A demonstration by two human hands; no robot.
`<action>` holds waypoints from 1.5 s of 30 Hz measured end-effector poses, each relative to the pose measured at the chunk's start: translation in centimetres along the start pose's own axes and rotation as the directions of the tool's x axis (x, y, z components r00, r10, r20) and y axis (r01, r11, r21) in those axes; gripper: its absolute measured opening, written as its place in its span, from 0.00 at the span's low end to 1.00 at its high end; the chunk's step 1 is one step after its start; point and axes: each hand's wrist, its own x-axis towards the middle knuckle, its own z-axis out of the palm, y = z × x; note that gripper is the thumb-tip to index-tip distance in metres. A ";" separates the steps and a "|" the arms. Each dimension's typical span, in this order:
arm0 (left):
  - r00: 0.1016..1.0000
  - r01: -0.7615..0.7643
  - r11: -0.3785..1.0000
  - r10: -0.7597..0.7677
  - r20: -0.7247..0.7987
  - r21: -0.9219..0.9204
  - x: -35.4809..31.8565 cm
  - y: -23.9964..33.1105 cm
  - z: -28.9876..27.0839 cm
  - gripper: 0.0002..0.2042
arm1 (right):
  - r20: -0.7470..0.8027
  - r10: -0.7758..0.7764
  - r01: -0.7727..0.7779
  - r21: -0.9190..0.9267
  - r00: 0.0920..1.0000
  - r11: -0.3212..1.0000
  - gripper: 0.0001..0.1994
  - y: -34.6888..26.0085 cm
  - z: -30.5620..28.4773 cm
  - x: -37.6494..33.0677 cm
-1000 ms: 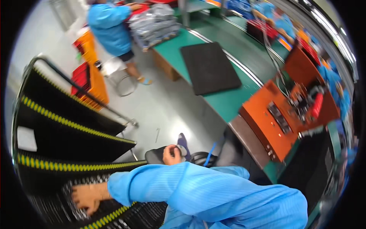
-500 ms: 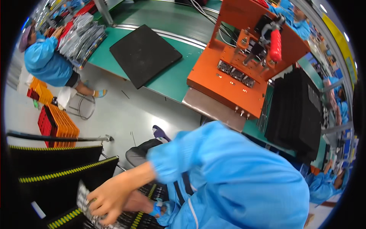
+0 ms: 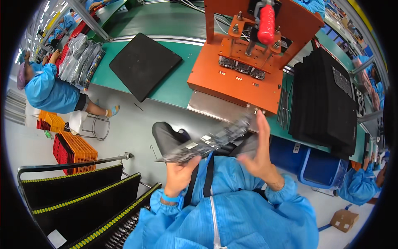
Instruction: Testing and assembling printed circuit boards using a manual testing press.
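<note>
A long circuit board panel [image 3: 209, 140] with dark and silvery parts is held up tilted in front of my body, somewhat smeared by motion. Fingers of my left hand [image 3: 179, 176] grip its lower left end; a blue band circles that wrist. By the panel's upper right end, my right hand [image 3: 262, 155] stands open with fingers stretched upward; whether it touches the panel I cannot tell. Beyond it on the green bench is an orange press fixture [image 3: 232, 87] with a red-handled clamp [image 3: 266, 25] and a row of small boards [image 3: 241, 67] under its plate.
At lower left stands a black rack [image 3: 89, 191] with yellow-green edge strips and boards in it. A black foam pad [image 3: 145, 64] lies on the bench [image 3: 186, 58]. Stacked black trays [image 3: 321, 99] stand right of the fixture. Blue bins [image 3: 321, 168] are below. A co-worker [image 3: 52, 91] sits at far left.
My right arm has swung back from the rack at lower left. The circuit board panel has come up out of the rack area to in front of me, in my left hand. The view has shifted.
</note>
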 end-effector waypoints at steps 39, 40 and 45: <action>0.948 0.202 0.979 -0.199 0.250 0.013 8.4 -3.0 -3.0 0.29 | -0.091 -0.743 0.509 -0.674 0.664 0.536 0.24 9.6 -5.3 22.1; 0.956 0.169 0.984 -0.176 0.237 0.050 7.8 -2.2 -2.9 0.28 | 0.062 -0.768 0.584 -0.688 0.638 0.430 0.27 8.8 -6.6 23.5; 0.978 -0.019 0.995 -0.002 0.208 0.101 7.3 -2.2 -3.1 0.19 | -0.320 -0.290 0.256 -0.146 0.902 0.956 0.19 4.8 -9.6 27.8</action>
